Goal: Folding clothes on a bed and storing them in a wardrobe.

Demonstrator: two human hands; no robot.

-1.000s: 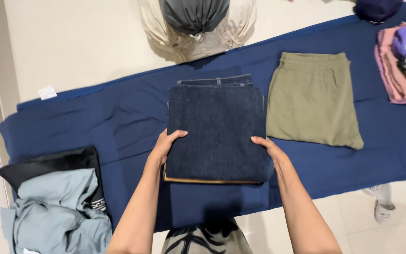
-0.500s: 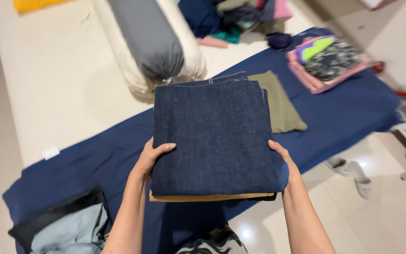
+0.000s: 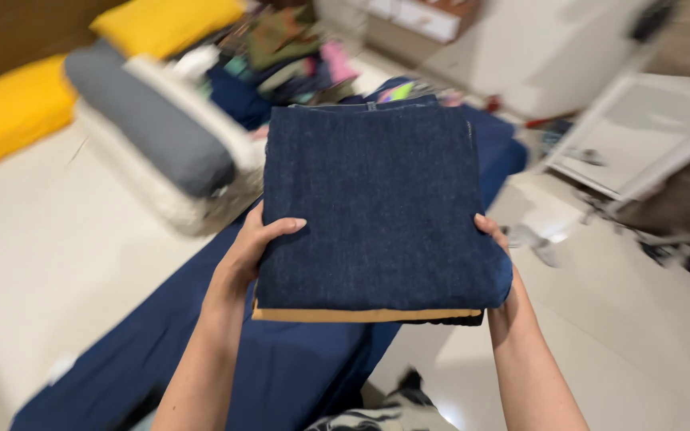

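The room was a bedroom, much of it blurred: a cream mattress took up the left, with yellow pillows at its far edge, a grey bolster lying across it, and a heap of mixed clothes behind. A dark blue sheet ran along the near edge of the mattress, and pale floor tiles filled the right, where a white frame leaned.

From my end of the feed, I saw the folded jeans held up off the sheet, right in front of the camera and between both hands. They sat on top of a thinner tan piece, which showed only as a strip along the near edge. The stack's long side ran away from me, near edge low, far edge toward the clothes heap.

My left hand was clamped on the left edge of the stack, thumb on top of the denim and the fingers hidden underneath. My right hand gripped the right edge the same way, though only the thumb side showed there; the rest was tucked under the cloth. Both hands sat near the closer corners, about level with one another, so neither was nearer the load. The weight lay forward of both grips, out over the blue sheet's edge.
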